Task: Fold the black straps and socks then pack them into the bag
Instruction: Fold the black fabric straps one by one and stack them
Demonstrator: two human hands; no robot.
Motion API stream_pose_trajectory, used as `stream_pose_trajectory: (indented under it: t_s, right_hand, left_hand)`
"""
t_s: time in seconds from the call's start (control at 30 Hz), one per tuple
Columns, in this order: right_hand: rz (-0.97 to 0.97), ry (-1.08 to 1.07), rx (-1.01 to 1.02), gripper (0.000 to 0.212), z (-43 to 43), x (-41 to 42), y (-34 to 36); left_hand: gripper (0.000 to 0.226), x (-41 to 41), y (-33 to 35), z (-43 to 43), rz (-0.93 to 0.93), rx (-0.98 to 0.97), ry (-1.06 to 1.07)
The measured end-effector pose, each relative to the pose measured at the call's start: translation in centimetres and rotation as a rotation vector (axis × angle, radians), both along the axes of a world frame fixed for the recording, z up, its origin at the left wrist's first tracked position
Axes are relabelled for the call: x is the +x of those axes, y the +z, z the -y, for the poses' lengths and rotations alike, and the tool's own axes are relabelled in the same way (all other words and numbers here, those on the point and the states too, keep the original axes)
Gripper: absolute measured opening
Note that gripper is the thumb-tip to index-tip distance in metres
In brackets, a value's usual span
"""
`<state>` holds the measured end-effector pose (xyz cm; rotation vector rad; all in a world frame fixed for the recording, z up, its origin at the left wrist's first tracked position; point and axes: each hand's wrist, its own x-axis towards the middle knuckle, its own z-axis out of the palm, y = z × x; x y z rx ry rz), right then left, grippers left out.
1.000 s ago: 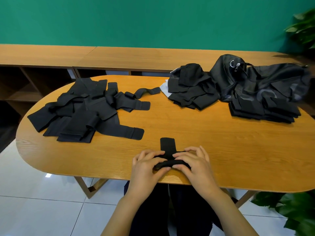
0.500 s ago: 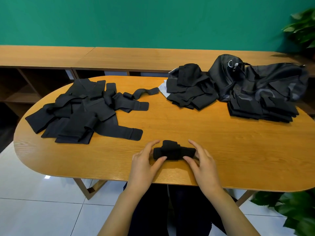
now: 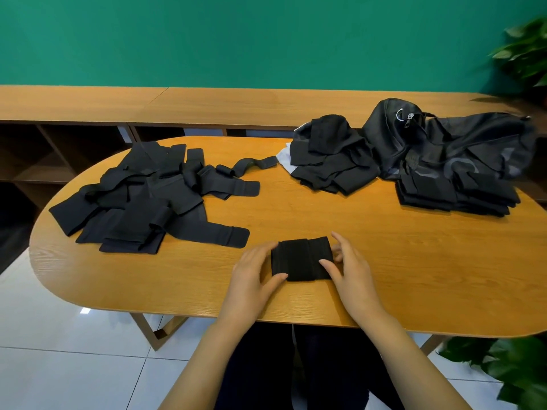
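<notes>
Folded strap point(image 3: 300, 258) lies flat at the middle of the table point(image 3: 296, 214), close to its near edge. I see my left hand point(image 3: 253, 272) grasping the strap's left end, thumb on top, and my right hand point(image 3: 353, 269) grasping its right end the same way. Loose straps point(image 3: 142, 199) are heaped on the table's left part. The bag point(image 3: 444, 140) slumps at the table's far right.
</notes>
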<state>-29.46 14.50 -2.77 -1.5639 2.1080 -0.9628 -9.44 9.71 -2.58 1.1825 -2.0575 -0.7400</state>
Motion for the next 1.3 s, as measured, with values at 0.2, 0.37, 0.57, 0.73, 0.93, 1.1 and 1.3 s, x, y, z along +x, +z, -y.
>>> stream_pose_trajectory:
  t_s: [0.2,0.37,0.57,0.73,0.93,1.1,1.3]
  right_hand:
    - [-0.202,0.101,-0.013,0.039,-1.3,0.5,1.4]
    - [-0.502,0.249,-0.116,0.034,-2.5,0.7,1.0]
    - [-0.739,0.26,-0.012,0.05,-2.4,-0.6,1.0]
    - [-0.736,0.117,-0.058,0.058,-1.9,-5.0,2.5]
    - [-0.806,-0.198,0.008,0.062,1.0,-15.2,5.0]
    - [-0.844,-0.259,0.191,0.066,3.5,-20.7,5.4]
    - [-0.827,-0.204,0.278,0.064,4.8,-22.5,4.4]
  left_hand:
    - [0.051,0.2,-0.2,0.9,0.208,-0.039,-0.134]
    - [0.042,-1.2,0.2,1.2,0.222,-0.12,-0.109]
    - [0.057,-3.5,0.7,1.4,0.158,-0.075,-0.105]
    - [0.06,-6.2,0.8,2.5,0.083,-0.083,0.012]
    - [0.056,-8.7,0.4,5.1,0.225,-0.045,0.073]
    - [0.063,-8.9,-1.0,6.2,0.309,-0.049,0.085]
    - [0.059,-9.0,-0.8,6.1,0.275,-0.056,0.103]
